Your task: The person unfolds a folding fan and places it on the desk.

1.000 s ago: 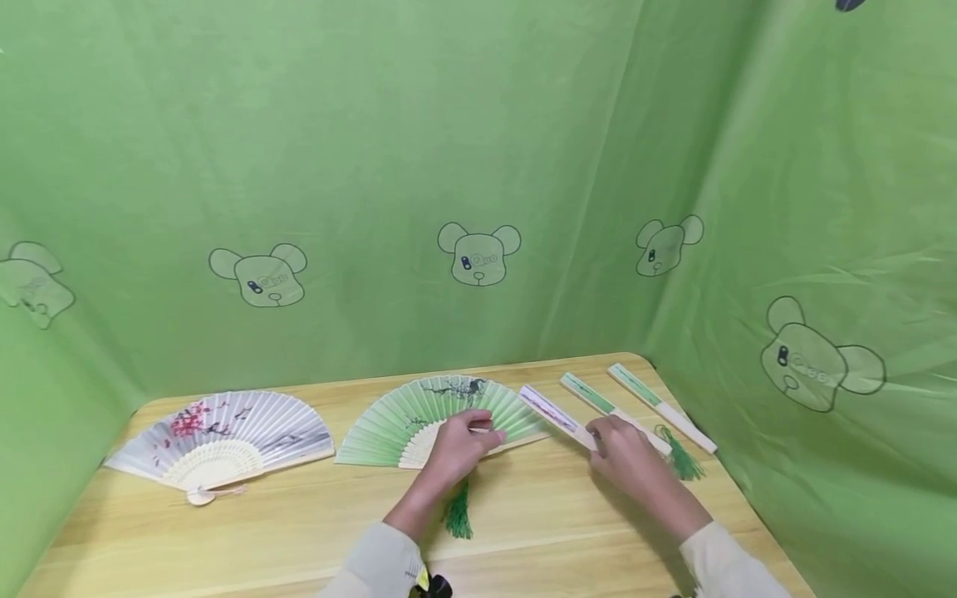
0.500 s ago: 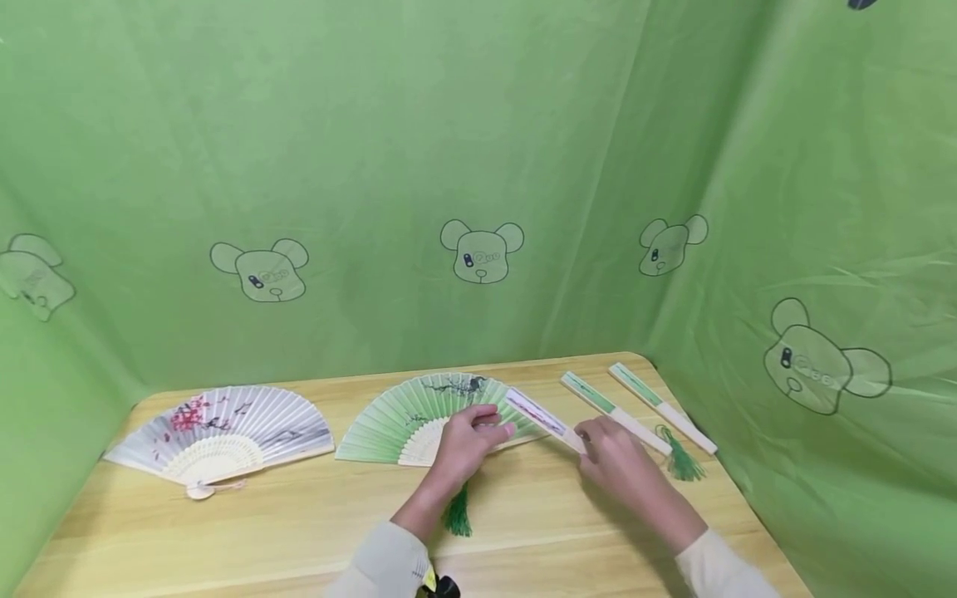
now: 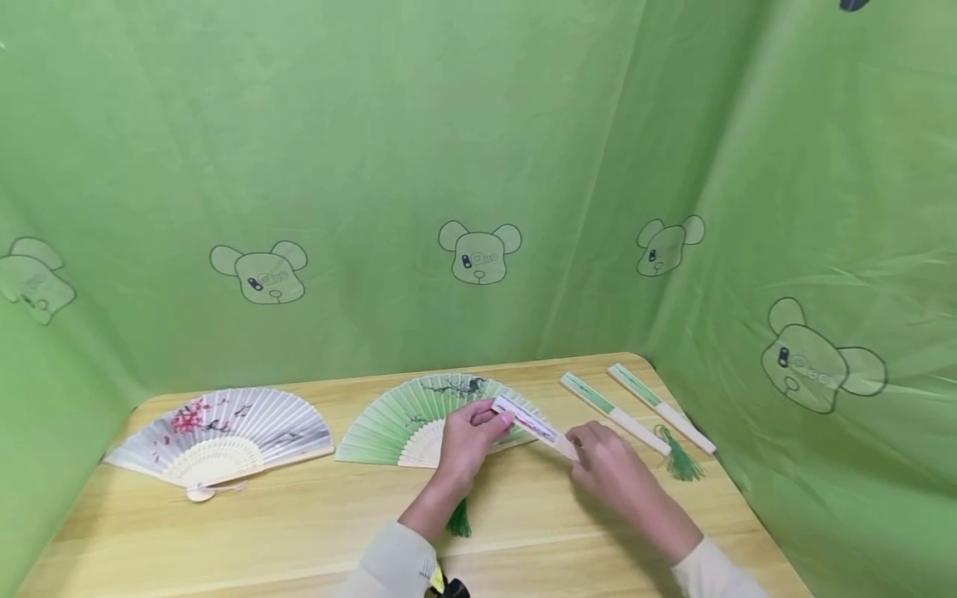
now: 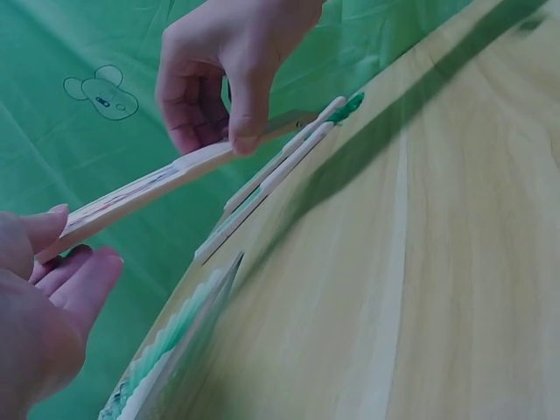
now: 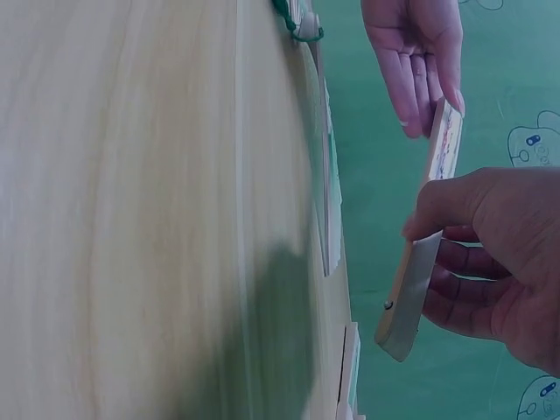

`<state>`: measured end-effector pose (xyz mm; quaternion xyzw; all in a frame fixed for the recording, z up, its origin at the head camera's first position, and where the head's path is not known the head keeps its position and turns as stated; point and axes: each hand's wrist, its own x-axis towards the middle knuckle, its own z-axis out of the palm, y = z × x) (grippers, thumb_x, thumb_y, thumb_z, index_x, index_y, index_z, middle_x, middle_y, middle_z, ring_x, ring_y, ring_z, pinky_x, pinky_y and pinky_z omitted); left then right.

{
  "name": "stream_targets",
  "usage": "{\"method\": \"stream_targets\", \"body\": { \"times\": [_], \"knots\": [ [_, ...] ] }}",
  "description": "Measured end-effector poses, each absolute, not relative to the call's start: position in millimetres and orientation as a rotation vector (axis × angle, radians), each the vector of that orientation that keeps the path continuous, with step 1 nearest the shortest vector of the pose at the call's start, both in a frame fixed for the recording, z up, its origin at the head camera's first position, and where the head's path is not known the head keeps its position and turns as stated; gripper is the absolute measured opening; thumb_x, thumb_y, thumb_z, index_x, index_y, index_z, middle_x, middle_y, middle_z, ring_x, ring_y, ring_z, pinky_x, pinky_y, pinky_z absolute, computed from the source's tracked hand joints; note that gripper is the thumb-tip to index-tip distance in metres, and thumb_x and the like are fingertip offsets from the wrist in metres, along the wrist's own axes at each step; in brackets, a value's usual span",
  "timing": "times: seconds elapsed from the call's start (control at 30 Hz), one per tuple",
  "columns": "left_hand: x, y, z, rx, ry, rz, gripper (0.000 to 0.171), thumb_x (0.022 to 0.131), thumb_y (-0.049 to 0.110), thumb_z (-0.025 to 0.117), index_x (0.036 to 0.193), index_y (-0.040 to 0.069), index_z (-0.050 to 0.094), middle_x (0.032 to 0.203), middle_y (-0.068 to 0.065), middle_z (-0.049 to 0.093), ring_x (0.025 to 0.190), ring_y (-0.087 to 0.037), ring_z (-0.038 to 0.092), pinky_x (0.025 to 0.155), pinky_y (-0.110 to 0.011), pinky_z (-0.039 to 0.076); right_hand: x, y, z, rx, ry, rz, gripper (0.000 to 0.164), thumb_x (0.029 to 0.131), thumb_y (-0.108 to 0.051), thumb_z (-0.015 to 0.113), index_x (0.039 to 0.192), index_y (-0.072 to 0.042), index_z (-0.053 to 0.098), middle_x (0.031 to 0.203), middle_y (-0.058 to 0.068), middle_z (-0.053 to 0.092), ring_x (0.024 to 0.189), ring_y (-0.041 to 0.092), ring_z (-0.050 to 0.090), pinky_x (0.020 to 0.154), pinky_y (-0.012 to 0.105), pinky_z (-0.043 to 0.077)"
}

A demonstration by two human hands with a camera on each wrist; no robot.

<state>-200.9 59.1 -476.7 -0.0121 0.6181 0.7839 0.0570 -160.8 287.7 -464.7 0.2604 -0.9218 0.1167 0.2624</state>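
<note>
Above the table, a folded hand fan (image 3: 532, 422) with a white and reddish printed panel is held between both hands. My right hand (image 3: 613, 469) grips its bare wooden end between thumb and fingers, plain in the right wrist view. At the printed end, my left hand (image 3: 465, 448) pinches the tip, thumb on top and fingers beneath, as the left wrist view shows. Behind the left hand lies a spread green fan (image 3: 381, 419), partly covered, with its green tassel (image 3: 459, 519) hanging below the wrist.
A spread grey-white fan (image 3: 224, 436) with pink blossoms lies at the left. Two folded green fans (image 3: 598, 399) (image 3: 643, 390) lie at the right, beside a green tassel (image 3: 682, 461). Green cloth walls (image 3: 374, 166) stand behind and beside the wooden table (image 3: 224, 548).
My right hand has carried the folded fan to the left and slightly down. My left hand has moved a little right and now pinches its printed end.
</note>
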Motion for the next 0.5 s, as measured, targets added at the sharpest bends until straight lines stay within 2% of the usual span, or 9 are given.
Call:
{"method": "stream_targets", "body": {
  "times": [0.2, 0.33, 0.5],
  "knots": [
    [-198.0, 61.7, -474.8, -0.102, 1.740, 2.481, 0.044, 0.092, 0.006, 0.076, 0.132, -0.008, 0.062, 0.112, -0.025, 0.075, 0.092, -0.025, 0.079, 0.091, -0.035, 0.069, -157.9, 283.9, -464.7, 0.728, -2.456, 0.327, 0.039, 0.062, 0.004, 0.086, 0.099, 0.003, 0.071, 0.089, 0.012, 0.071, 0.076, 0.020, 0.068, 0.065, 0.026, 0.067],
    [-196.1, 60.1, -472.9, -0.156, 1.688, 2.518, 0.038, 0.092, 0.005, 0.076, 0.127, -0.006, 0.066, 0.108, -0.023, 0.076, 0.088, -0.023, 0.079, 0.087, -0.034, 0.069, -154.7, 279.3, -465.3, 0.706, -2.490, 0.339, 0.041, 0.063, 0.003, 0.088, 0.101, 0.002, 0.071, 0.090, 0.011, 0.071, 0.078, 0.019, 0.067, 0.065, 0.025, 0.067],
    [-193.0, 54.8, -467.5, -0.176, 1.670, 2.521, 0.039, 0.092, 0.006, 0.077, 0.127, -0.006, 0.067, 0.105, -0.021, 0.076, 0.085, -0.021, 0.079, 0.084, -0.032, 0.070, -151.4, 275.3, -463.3, 0.618, -2.647, 0.448, 0.040, 0.072, -0.003, 0.088, 0.108, -0.001, 0.071, 0.095, 0.007, 0.070, 0.080, 0.012, 0.063, 0.065, 0.020, 0.064]
  ]
}}
